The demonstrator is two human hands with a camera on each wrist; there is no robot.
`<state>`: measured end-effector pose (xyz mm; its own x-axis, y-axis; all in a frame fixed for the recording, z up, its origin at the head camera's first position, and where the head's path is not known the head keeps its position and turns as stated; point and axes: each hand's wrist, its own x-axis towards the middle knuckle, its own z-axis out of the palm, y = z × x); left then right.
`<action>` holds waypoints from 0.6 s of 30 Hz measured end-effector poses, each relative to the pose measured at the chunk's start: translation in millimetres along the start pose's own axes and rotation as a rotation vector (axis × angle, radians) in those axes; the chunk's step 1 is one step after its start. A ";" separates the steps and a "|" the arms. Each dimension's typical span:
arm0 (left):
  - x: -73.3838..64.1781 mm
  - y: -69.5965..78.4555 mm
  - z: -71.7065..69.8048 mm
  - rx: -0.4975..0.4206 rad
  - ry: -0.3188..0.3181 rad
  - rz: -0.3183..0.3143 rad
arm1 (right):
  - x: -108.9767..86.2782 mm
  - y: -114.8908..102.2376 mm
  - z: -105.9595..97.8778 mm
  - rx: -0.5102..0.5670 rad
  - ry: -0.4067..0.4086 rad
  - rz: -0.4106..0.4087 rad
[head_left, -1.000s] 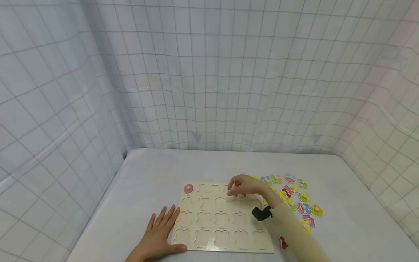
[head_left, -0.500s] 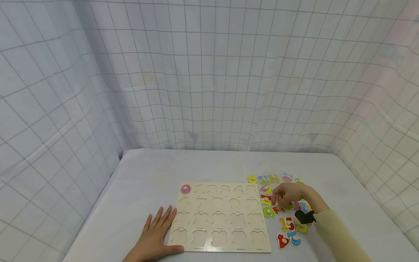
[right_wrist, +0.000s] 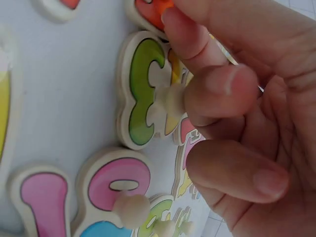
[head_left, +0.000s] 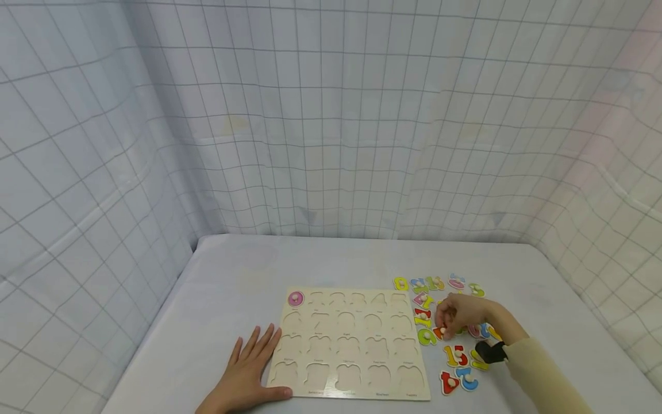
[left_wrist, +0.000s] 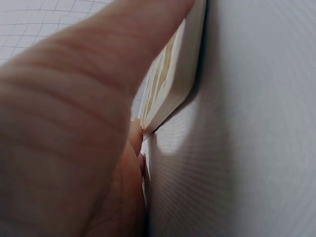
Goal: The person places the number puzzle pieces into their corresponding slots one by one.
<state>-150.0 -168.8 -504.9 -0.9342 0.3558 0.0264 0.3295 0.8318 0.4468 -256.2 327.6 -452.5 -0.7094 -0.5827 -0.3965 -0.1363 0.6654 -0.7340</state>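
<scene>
Orange-painted wood, pale-edged: number piece (right_wrist: 152, 14) among loose ones right of the recessed board (head_left: 332, 333), next to a green-and-yellow piece (right_wrist: 139, 94), under the right hand (head_left: 464, 313) with fingers curled, a fingertip (right_wrist: 183, 32) against or just over it; pinched or not, cannot tell. Likely light, stiff, hard to break, a little slick on the painted face and apt to skid if nudged; best taken between thumb and forefinger by a twin of the round knob (right_wrist: 132, 208) on the pink-and-blue piece (right_wrist: 104, 188). Left hand (head_left: 243, 371) spread flat on the white table (head_left: 310, 261), thumb at the board's near left corner.
</scene>
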 end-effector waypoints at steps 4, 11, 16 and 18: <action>-0.2 -1.4 1.4 0.006 -0.010 -0.013 | 1.0 1.6 0.6 -0.002 0.005 0.020; -0.1 1.3 0.3 -0.004 0.006 -0.002 | -0.9 -2.4 -2.0 -0.044 0.024 0.031; -0.8 -2.0 5.0 -0.010 0.069 0.033 | -2.9 -1.0 -3.4 -0.003 0.077 -0.028; -0.9 -3.8 5.7 -0.013 0.097 0.049 | 1.8 0.1 -1.9 0.015 0.112 -0.059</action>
<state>-149.6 -169.8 -511.7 -0.9261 0.3526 0.1343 0.3738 0.8087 0.4542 -258.8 327.6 -452.2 -0.7735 -0.5643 -0.2885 -0.1708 0.6239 -0.7626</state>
